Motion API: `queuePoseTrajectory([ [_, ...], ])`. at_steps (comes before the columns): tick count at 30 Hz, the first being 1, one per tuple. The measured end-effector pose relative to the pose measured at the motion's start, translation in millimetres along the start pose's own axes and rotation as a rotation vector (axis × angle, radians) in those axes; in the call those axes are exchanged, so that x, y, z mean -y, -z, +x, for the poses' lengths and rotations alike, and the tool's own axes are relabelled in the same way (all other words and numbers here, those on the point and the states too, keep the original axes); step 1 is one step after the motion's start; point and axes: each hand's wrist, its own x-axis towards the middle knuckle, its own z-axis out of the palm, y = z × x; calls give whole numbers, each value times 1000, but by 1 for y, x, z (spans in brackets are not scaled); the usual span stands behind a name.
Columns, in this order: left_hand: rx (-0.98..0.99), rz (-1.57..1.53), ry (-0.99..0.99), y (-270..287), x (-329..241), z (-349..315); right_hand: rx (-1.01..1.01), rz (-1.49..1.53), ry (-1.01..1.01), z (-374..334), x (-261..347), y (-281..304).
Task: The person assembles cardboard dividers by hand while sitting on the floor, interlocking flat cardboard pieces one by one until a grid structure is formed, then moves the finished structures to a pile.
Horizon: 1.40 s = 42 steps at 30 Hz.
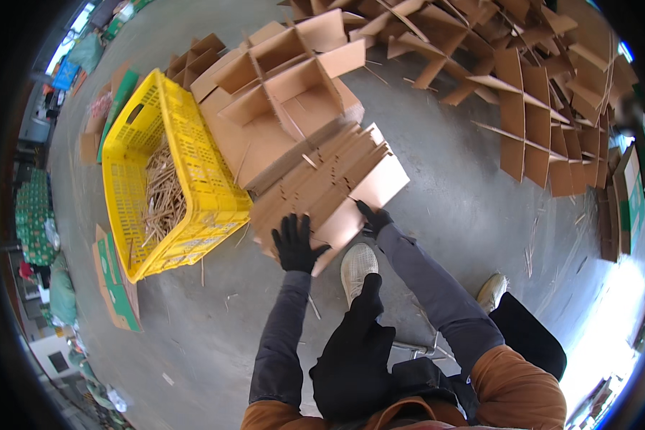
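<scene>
Cardboard stack (322,188); left fingers (292,226) atop

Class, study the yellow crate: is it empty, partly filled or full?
Partly filled: inside the yellow crate lies a heap of thin brown strips, while bare inner wall shows beside it.

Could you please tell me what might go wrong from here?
The slotted cardboard sheets overlap unevenly under the spread left hand, so they could slide apart if pushed. The right hand is at their edge, so a sheet might catch its glove. The cardboard divider grid stands just beyond the sheets, and a shove that way might knock it.
</scene>
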Motion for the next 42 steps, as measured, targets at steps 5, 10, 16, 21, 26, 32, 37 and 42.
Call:
queuePoseTrajectory([
  [5,43,14,-164,12,-68,53,-193,132,72,46,-4,39],
  [10,119,-23,-68,-19,-118,27,-138,328,35,-8,-24,51],
  [16,524,-705,-19,5,-159,31,-107,262,-43,-36,-5,52],
  [21,-1,-565,-44,-27,-159,28,-300,40,-3,-6,3,86],
  [26,-84,-145,39,-17,-109,29,-248,123,-116,-20,-9,40],
  [32,-181,-523,-18,9,-168,27,-511,125,247,-32,-43,104],
  [37,-43,-223,-38,9,-138,61,-615,275,400,-143,-11,196],
  [42,217,92,137,-8,-146,70,-778,-648,386,-199,-59,316],
])
